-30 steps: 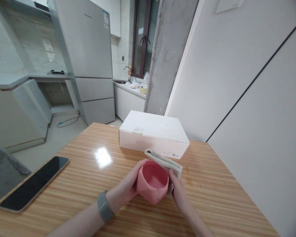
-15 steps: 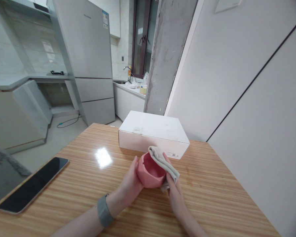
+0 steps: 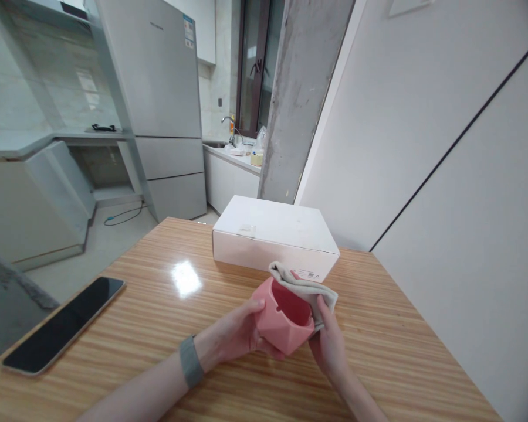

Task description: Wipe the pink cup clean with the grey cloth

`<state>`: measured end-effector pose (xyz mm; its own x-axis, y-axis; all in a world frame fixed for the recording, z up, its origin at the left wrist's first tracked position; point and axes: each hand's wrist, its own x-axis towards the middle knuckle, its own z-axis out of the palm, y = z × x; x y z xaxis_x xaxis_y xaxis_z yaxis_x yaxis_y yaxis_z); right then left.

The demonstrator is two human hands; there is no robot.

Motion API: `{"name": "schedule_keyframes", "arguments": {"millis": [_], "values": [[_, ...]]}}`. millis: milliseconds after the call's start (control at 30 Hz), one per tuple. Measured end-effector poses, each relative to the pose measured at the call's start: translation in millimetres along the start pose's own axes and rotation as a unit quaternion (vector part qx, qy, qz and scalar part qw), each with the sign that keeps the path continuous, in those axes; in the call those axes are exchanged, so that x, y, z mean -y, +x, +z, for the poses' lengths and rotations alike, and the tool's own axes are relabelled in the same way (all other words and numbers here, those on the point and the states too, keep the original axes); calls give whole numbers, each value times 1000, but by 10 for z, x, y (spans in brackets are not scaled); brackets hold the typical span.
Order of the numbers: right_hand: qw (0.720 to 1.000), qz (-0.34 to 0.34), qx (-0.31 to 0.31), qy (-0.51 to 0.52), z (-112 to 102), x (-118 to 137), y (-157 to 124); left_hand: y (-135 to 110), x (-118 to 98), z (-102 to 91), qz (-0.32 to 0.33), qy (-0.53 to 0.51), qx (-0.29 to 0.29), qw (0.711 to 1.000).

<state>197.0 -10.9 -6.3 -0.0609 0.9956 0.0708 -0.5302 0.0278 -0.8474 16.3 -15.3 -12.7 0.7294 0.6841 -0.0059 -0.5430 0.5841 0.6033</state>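
A pink faceted cup [image 3: 278, 324] is held just above the wooden table [image 3: 158, 328], its mouth tilted away from me. My left hand [image 3: 237, 337], with a grey band on the wrist, wraps its fingers round the cup's left side and underside. My right hand [image 3: 329, 343] pinches a folded beige cloth [image 3: 305, 287] against the cup's right rim. Part of the cloth lies over the cup's far edge and dips into the opening. The right hand's fingertips are hidden behind the cloth.
A shut white cardboard box [image 3: 275, 237] sits on the table just beyond the cup. A black phone [image 3: 64, 325] lies face up near the table's left edge. A white wall runs along the right. Behind stand a fridge [image 3: 156, 105] and a kitchen counter [image 3: 233, 155].
The cup has been turned and lifted a little to the right between my hands. The cloth has shifted from the cup's outer right side onto its rim and opening.
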Motion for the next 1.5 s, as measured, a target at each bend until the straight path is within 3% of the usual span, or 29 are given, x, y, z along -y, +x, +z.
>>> {"name": "schedule_keyframes", "arguments": {"millis": [100, 233, 500, 600, 667, 800, 867, 1000, 1167, 1400, 1500], "values": [[1000, 14, 22, -9, 4, 31, -21, -16, 42, 98, 42, 26, 9, 999], [999, -3, 18, -47, -17, 74, -26, -11, 44, 212, 89, 39, -41, 994], [992, -47, 2, -117, -15, -19, -35, 33, 3, 234, 197, 77, -136, 968], [991, -56, -13, -120, 23, -63, -66, 49, 50, 283, 232, 74, -142, 959], [989, -67, -24, -132, 50, -68, -88, 53, 61, 297, 210, 59, -120, 968], [986, -81, -40, -143, 59, -61, -90, 49, 0, 256, 63, 12, -59, 996], [986, -79, -41, -137, 39, -66, -70, 47, -36, 224, 27, 10, -50, 998], [988, -81, -34, -130, -14, -68, -35, 38, -45, 209, 54, 32, -80, 995], [991, -69, -20, -116, -18, -32, -36, 18, -30, 210, 76, 36, -68, 994], [993, -38, 26, -111, 48, 73, -85, -26, 13, 36, -27, 44, 2, 999], [991, -23, 53, -120, 36, 102, -96, -47, 27, 27, -18, 44, 2, 999]]}}
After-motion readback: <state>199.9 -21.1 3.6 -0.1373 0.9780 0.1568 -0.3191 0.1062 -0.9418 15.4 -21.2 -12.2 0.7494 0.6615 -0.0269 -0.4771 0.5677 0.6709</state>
